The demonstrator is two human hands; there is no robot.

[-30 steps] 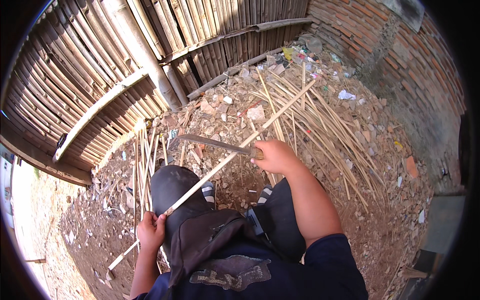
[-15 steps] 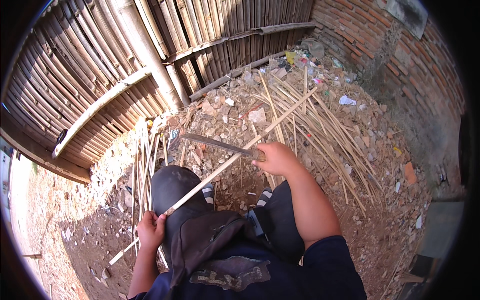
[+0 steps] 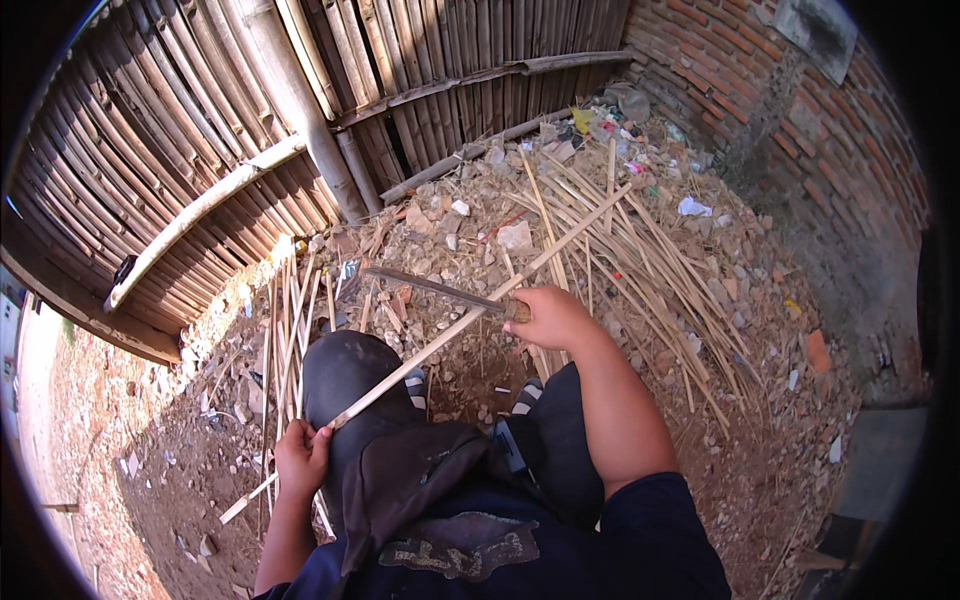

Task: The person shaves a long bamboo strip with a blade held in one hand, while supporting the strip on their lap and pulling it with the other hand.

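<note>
A long pale bamboo strip (image 3: 408, 373) slants across my lap, from low on the left up to the far right. Near its lower end, my left hand (image 3: 302, 456) is closed around it beside my left knee. My right hand (image 3: 553, 318) grips the wooden handle of a long knife (image 3: 432, 286). Its dark blade points left and crosses the strip close to the handle. Whether the edge bites into the strip, I cannot tell. The strip's upper end lies over a pile of similar strips.
Many bamboo strips (image 3: 660, 270) lie heaped on the rubble at the right, and a smaller bundle (image 3: 288, 340) lies left of my knee. A bamboo wall (image 3: 220, 130) stands behind on the left, a brick wall (image 3: 800, 130) on the right. Litter and stones cover the ground.
Almost nothing has moved. Both hands, the knife and the strip keep nearly the same places; the view has shifted very slightly.
</note>
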